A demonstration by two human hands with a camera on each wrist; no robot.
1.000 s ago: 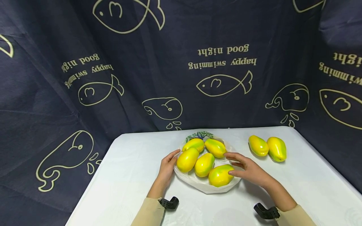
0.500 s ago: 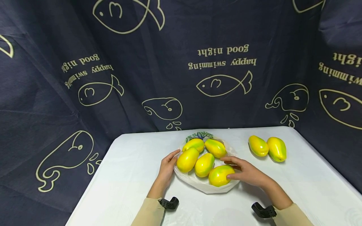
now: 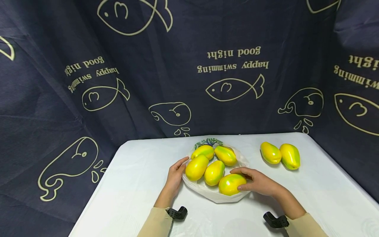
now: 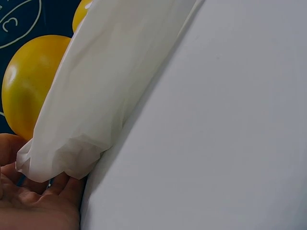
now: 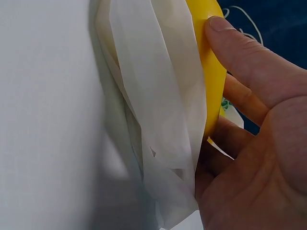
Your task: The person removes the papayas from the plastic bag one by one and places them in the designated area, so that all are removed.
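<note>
My two bare hands, the left hand (image 3: 174, 176) and the right hand (image 3: 260, 181), carry no rings or gloves. Both forearms end in long beige fabric sleeves (image 3: 155, 223), pushed back short of the wrists. A small black plastic camera mount (image 3: 177, 213) is strapped at each wrist.

A dark navy curtain (image 3: 189, 65) hangs behind and wraps round both sides, printed with cream outlines of fish and whales and upside-down words "happy swimming" and "good night"; before it stands a table (image 3: 142, 184) under a white cloth; the light is even, casting soft shadows.
</note>
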